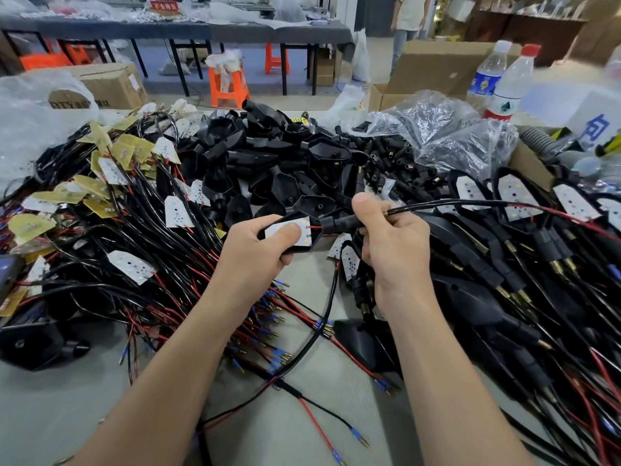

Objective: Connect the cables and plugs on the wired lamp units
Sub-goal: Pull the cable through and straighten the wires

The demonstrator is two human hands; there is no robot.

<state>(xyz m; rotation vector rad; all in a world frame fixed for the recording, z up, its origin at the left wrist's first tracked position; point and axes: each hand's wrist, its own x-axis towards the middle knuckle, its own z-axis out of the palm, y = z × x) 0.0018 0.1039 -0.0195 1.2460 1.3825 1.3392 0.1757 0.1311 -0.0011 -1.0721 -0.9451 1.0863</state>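
We hold one lamp unit point(295, 232) above the counter point(50, 415): a white LED board in a black shell, pinched in our left hand point(255, 253) grip. Our right hand point(393, 243) grip closes round one black cable point(437, 206). Two bottles point(489, 72) stand behind.

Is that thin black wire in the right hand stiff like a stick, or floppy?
Probably floppy: the thin black cable bends in a soft arc away from the right hand. Likely light, since a thumb-and-finger pinch holds it. It may snag, as it runs into the tangled pile of black and red wires.
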